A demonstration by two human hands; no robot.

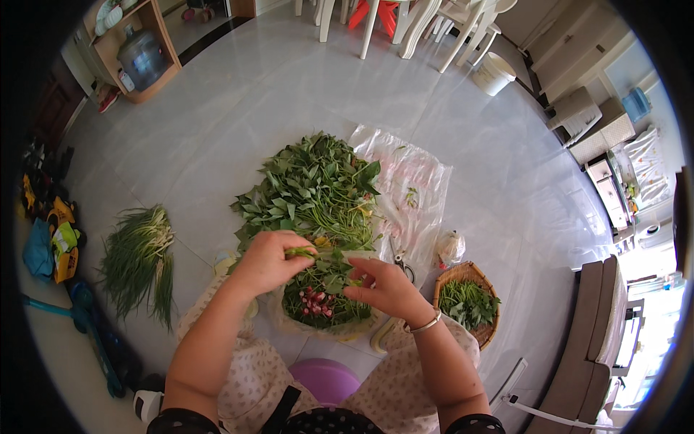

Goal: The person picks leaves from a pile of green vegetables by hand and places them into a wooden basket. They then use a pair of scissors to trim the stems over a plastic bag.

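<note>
Closed around a few green stems, my left hand (275, 262) is above the near edge of a big heap of leafy greens (309, 184). My right hand (386, 287) is to its right, thumb and fingers at a green leaf and thin stems; whether it grips them I cannot tell. Below both hands, an open plastic bag (325, 330) holds greens and a bunch of reddish-pink stem ends (317, 302). Scissors (401, 261) lie on a clear plastic sheet (420, 173) beside the heap. A wicker basket (438, 285) with leafy sprigs stands to the right.
A pile of green onions (142, 255) lies on the tiled floor at left. A small crumpled plastic bag (451, 248) is near the basket. A purple stool (325, 380) shows between my knees. Toys (64, 244) line the left side; a white bucket (493, 74) stands near white chairs.
</note>
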